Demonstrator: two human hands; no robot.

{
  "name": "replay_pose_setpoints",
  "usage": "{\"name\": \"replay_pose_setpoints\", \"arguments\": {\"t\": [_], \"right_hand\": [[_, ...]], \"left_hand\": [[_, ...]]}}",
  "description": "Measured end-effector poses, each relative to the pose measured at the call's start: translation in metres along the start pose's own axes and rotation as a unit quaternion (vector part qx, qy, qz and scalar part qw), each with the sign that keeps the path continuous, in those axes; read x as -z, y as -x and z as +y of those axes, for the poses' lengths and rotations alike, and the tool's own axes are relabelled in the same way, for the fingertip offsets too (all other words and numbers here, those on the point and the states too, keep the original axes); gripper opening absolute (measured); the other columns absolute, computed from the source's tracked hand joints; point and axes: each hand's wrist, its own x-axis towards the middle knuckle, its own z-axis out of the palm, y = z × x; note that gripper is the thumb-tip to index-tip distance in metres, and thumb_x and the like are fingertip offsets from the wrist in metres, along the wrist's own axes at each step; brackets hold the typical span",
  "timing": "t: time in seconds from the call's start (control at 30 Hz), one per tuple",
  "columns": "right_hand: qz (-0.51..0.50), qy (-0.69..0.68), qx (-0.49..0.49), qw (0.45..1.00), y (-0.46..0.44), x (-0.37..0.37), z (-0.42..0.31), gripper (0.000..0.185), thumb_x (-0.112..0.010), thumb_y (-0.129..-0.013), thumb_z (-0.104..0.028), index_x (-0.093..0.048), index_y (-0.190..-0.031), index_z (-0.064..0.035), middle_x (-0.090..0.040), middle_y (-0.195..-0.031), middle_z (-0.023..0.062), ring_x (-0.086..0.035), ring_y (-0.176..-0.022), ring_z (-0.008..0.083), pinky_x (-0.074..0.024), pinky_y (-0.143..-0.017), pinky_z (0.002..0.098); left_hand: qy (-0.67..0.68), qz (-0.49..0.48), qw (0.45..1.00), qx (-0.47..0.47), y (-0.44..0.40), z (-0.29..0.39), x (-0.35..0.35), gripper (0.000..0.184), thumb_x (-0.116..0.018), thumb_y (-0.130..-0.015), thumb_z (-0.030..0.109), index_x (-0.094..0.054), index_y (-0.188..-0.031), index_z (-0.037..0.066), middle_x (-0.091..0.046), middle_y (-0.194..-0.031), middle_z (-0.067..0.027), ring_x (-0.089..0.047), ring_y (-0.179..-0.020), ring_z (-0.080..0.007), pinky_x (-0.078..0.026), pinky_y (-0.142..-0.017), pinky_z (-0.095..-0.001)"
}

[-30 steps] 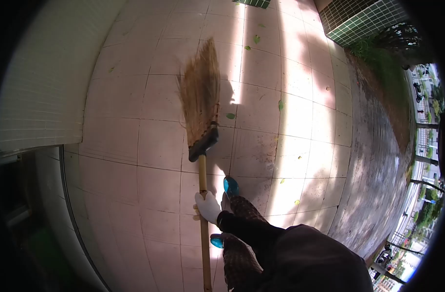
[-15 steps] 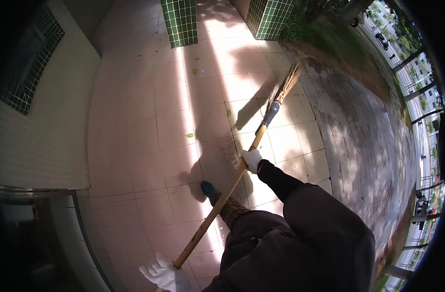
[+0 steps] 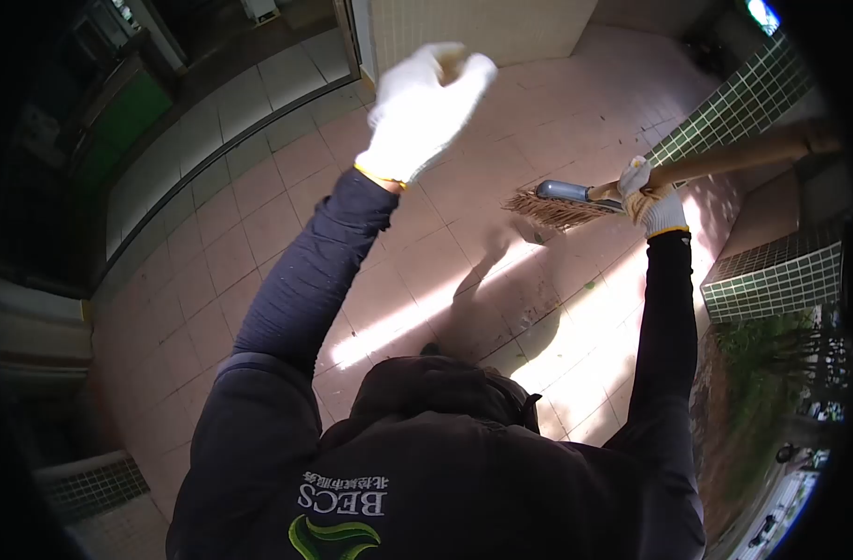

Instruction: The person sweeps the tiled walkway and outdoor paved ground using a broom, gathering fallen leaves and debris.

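My left hand (image 3: 431, 112), in a white knit glove, is raised in front of me at the upper middle, away from the broom. Its fingers are loosely curled with a gap by the thumb, and nothing shows in it. My right hand (image 3: 652, 201), gloved too, is wrapped around the wooden handle of a broom (image 3: 716, 168) low down, near the head. The handle runs off to the upper right. The bristles (image 3: 559, 207) and their grey collar (image 3: 566, 191) point left over the tiled floor, seemingly lifted above it.
Pinkish floor tiles (image 3: 249, 252) with sunlit streaks spread around me. Green-tiled pillars (image 3: 739, 103) stand at right, near the handle. A doorway sill (image 3: 258, 89) lies at upper left beside a pale wall (image 3: 473, 28). Plants (image 3: 772, 373) grow at lower right.
The view has turned left toward the doorway. My left hand has risen from near the handle's end. The broom has swung round, its bristles now pointing left and its handle to the right.
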Motion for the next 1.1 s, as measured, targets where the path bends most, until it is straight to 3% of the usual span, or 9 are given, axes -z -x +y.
{"name": "replay_pose_setpoints", "arguments": {"t": [0.1, 0.17, 0.2, 0.37, 0.6, 0.77, 0.83, 0.93, 1.1], "right_hand": [[0.003, 0.071, -0.273, 0.959, 0.027, -0.001, 0.056, 0.051, -0.043, -0.096, -0.036, -0.034, -0.11, 0.013, -0.055, -0.084, 0.0106, -0.061, -0.069, 0.0127, -0.0574, -0.058, 0.0187], [0.05, 0.15, -0.309, 0.938, 0.047, 0.017, 0.103, 0.059, -0.042, -0.096, -0.038, -0.033, -0.121, 0.0137, -0.058, -0.09, 0.0114, -0.059, -0.058, 0.0114, -0.0566, -0.054, 0.0182], [0.0, 0.261, -0.265, 0.928, 0.067, 0.014, 0.143, 0.058, -0.044, -0.095, -0.042, -0.038, -0.123, 0.0089, -0.059, -0.093, 0.0102, -0.059, -0.059, 0.0097, -0.0546, -0.055, 0.0166], [-0.101, 0.735, 0.051, 0.668, 0.178, -0.007, 0.235, 0.053, -0.058, -0.09, -0.031, -0.045, -0.127, 0.0041, -0.061, -0.098, 0.0138, -0.062, -0.084, 0.0201, -0.0469, -0.083, 0.0267], [-0.286, 0.23, 0.218, 0.904, 0.294, 0.01, 0.146, 0.038, -0.056, -0.091, -0.03, -0.056, -0.115, -0.0006, -0.054, -0.061, 0.0, -0.052, -0.063, 0.0111, -0.0414, -0.081, 0.0272], [-0.149, 0.167, 0.371, 0.901, 0.305, 0.005, 0.115, 0.033, -0.053, -0.091, -0.033, -0.057, -0.101, -0.0018, -0.045, -0.05, -0.0033, -0.044, -0.054, 0.0092, -0.0389, -0.071, 0.0261], [-0.165, 0.191, 0.284, 0.925, 0.286, 0.027, 0.123, 0.034, -0.047, -0.095, -0.035, -0.054, -0.095, -0.0022, -0.041, -0.049, -0.0029, -0.038, -0.047, 0.0088, -0.0355, -0.062, 0.0252], [-0.057, 0.251, 0.365, 0.895, 0.31, 0.066, 0.114, 0.037, -0.042, -0.097, -0.038, -0.053, -0.092, -0.0025, -0.035, -0.047, -0.0035, -0.031, -0.04, 0.0069, -0.0311, -0.05, 0.0246], [0.097, 0.241, 0.496, 0.829, 0.479, 0.111, 0.092, 0.024, -0.042, -0.097, -0.024, -0.047, -0.085, -0.0039, -0.032, -0.047, -0.0046, -0.028, -0.039, 0.0058, -0.0304, -0.044, 0.0195]], "left_hand": [[0.3, -0.357, 0.787, 0.403, 0.117, 0.0, -0.05, 0.063, -0.057, -0.084, 0.056, -0.063, -0.103, -0.004, -0.063, -0.088, -0.0102, -0.058, -0.081, -0.0154, -0.047, -0.075, -0.0275], [0.55, -0.253, 0.648, 0.462, 0.173, -0.007, -0.08, 0.06, -0.059, -0.082, 0.057, -0.059, -0.101, 0.0, -0.056, -0.092, -0.0087, -0.057, -0.085, -0.0159, -0.049, -0.074, -0.031], [0.757, -0.161, 0.405, 0.486, 0.174, 0.01, -0.083, 0.05, -0.06, -0.084, 0.053, -0.058, -0.095, 0.004, -0.053, -0.087, -0.008, -0.057, -0.081, -0.0187, -0.05, -0.073, -0.0341], [0.64, 0.14, 0.405, 0.638, 0.232, -0.08, -0.109, 0.024, -0.053, -0.092, 0.03, -0.05, -0.08, 0.009, -0.054, -0.078, -0.0054, -0.059, -0.078, -0.0227, -0.052, -0.075, -0.0372], [0.591, 0.338, 0.394, 0.618, 0.31, -0.1, -0.034, 0.025, -0.054, -0.086, 0.017, -0.041, -0.065, 0.015, -0.038, -0.051, 0.0037, -0.049, -0.046, -0.014, -0.057, -0.064, -0.0319], [0.493, 0.388, 0.443, 0.64, 0.415, -0.125, 0.012, 0.023, -0.06, -0.084, 0.018, -0.044, -0.067, 0.013, -0.047, -0.057, 0.0017, -0.056, -0.053, -0.0159, -0.056, -0.064, -0.0347], [0.385, 0.394, 0.353, 0.756, 0.413, -0.118, -0.002, 0.028, -0.062, -0.083, 0.022, -0.042, -0.066, 0.013, -0.045, -0.056, 0.0013, -0.051, -0.051, -0.0156, -0.055, -0.067, -0.036], [0.451, 0.278, 0.414, 0.74, 0.506, -0.177, -0.025, 0.014, -0.052, -0.085, 0.021, -0.048, -0.076, 0.011, -0.049, -0.058, 0.0003, -0.058, -0.055, -0.0187, -0.055, -0.068, -0.0403], [0.402, 0.106, 0.336, 0.845, 0.493, -0.117, -0.159, 0.024, -0.046, -0.078, 0.004, -0.036, -0.057, 0.012, -0.034, -0.051, 0.0028, -0.04, -0.043, -0.0118, -0.053, -0.075, -0.0315]]}}
